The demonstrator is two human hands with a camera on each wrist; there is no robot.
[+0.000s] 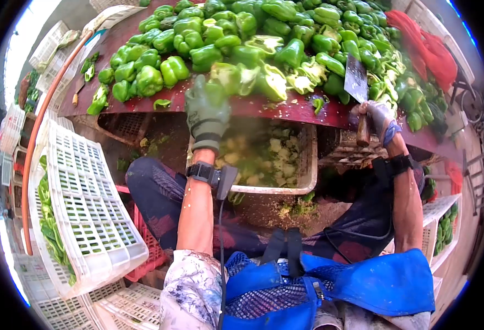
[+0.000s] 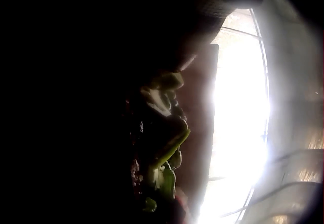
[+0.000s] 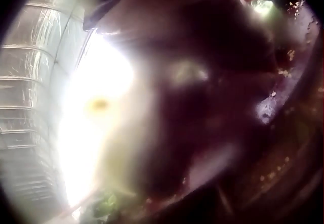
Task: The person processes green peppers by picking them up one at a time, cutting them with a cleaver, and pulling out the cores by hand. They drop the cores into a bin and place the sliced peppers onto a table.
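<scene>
In the head view my left hand (image 1: 208, 118), in a grey-green glove, is at the near edge of the pepper heap. It holds a green pepper (image 1: 215, 92), seen blurred beside the raised fingers; the thumb is hidden. My right hand (image 1: 378, 116) grips a cleaver by its wooden handle (image 1: 363, 133), and the broad metal blade (image 1: 356, 80) points up over the table. Cut pepper halves (image 1: 272, 82) with pale insides lie between the hands. The left wrist view is mostly dark, with some pepper pieces (image 2: 164, 100) showing; the right wrist view is badly blurred.
Whole green peppers (image 1: 198, 33) are heaped across the red tabletop (image 1: 253, 107). Below its edge sits a tub (image 1: 308, 165) of pepper scraps. A white plastic crate (image 1: 96, 192) leans at left, near an orange hose (image 1: 38, 126). Red netting (image 1: 426, 49) lies at back right.
</scene>
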